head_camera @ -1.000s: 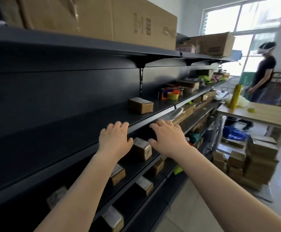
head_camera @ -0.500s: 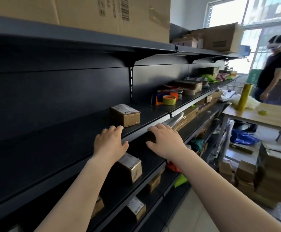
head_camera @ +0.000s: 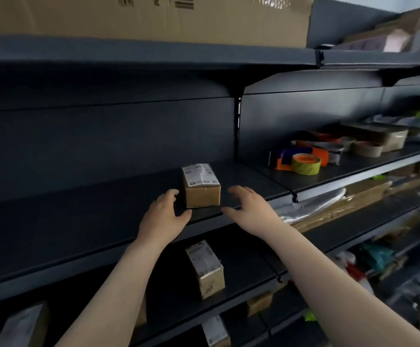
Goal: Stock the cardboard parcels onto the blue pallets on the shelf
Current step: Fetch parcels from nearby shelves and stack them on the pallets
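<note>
so both hands are reaching up at the small brown cardboard parcel with the white shipping label on top [head_camera: 201,186], which is sitting on the dark metal shelf board [head_camera: 78,209] close to the front lip, about mid-height on the rack. its long axis is running front to back, away from the person, with the short taped end facing out toward the hands.

the left hand [head_camera: 165,216] is sitting just left of the parcel's front corner, fingers spread and loosely curved, thumb pointing toward the box. looks like the fingertips are right next to the left side but i can't tell if they're actually touching. it's gripping nothing. the right hand [head_camera: 247,204] is on the other side, also spread wide and holding nothing, with a visible strip of dark shelf between it and the parcel's right face, so it's the farther one.

so the box is lying dead centre between the two palms and slightly beyond them. my guess is the next bit is squeezing inward on the long sides, with the right hand needing to close more gap than the left.

fwiw i'm not seeing any blue pallets in this view, so no idea where it's meant to end up. another labelled brown cardboard parcel [head_camera: 205,269] is lying on the shelf below.
</note>
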Demonstrator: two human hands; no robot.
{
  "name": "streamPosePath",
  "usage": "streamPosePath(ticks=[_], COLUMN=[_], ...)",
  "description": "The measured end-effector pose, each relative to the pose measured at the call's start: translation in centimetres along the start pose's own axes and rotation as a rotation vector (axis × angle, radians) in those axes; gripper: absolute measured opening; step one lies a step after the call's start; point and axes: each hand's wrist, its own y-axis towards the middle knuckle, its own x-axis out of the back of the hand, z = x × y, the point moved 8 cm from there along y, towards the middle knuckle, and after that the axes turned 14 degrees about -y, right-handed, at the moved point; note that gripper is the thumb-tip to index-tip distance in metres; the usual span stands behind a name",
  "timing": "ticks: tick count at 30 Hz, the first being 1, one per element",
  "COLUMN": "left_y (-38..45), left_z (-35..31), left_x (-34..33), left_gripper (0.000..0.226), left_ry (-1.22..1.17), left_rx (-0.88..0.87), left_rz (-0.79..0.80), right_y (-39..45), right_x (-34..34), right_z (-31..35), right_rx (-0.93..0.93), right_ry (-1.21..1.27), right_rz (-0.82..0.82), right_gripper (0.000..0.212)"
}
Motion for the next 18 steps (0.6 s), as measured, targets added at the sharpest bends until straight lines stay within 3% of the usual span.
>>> streamPosePath(ticks=[5, 10, 15, 18], left_y=[2.3, 4.8, 5.7, 5.4], left_z=[0.3, 0.7, 0.1, -0.8], left_x=[-1.0, -2.3, -3.6, -4.1], left_gripper=[0.058, 0.042, 0.042, 0.044], left_ry=[-0.313, -0.485, -0.509, -0.509], left_rx=[0.100, 0.123, 0.083, 0.032], left_rz=[-0.094, -0.138, -0.177, -0.213], right_y=[4.8, 9.0, 11.2, 11.5], right_x=[-1.5, -3.5, -4.3, -3.9], right_z=[-1.1, -2.1, -2.6, -3.4], right_rx=[-0.026, -0.136, -0.170, -0.154], right_ry=[0.301, 0.586, 0.772, 0.881], right_rz=[0.051, 0.117, 0.086, -0.002], right_gripper=[0.068, 0.071, 0.041, 0.037])
